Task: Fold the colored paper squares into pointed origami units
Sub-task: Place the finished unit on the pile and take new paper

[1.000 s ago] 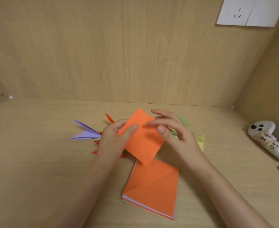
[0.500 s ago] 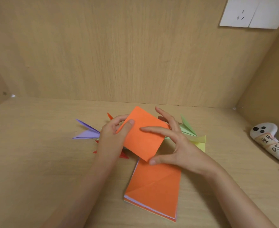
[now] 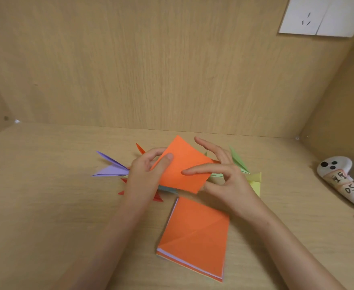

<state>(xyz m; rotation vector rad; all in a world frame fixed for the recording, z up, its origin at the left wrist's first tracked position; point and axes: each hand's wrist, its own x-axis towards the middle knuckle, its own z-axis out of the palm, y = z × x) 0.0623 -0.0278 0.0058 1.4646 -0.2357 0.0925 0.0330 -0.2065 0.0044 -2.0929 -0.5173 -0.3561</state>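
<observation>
Above the stack (image 3: 194, 237), left hand (image 3: 142, 176) and right hand (image 3: 230, 183) pinch the orange sheet (image 3: 184, 164) (bowed).

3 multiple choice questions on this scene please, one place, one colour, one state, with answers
1. Where does the paper stack lie relative to the orange sheet? A) farther from the person B) nearer the person C) left of it
2. What colour is the pointed unit left of the left hand? A) black B) white C) purple
3. What state is the orange sheet in? A) held up by both hands B) lying on the stack C) crumpled
Answers: 1 B, the stack lies below the sheet in view. 2 C, purple points stick out there. 3 A, the left hand pinches it, the right hand holds its other edge.
</observation>
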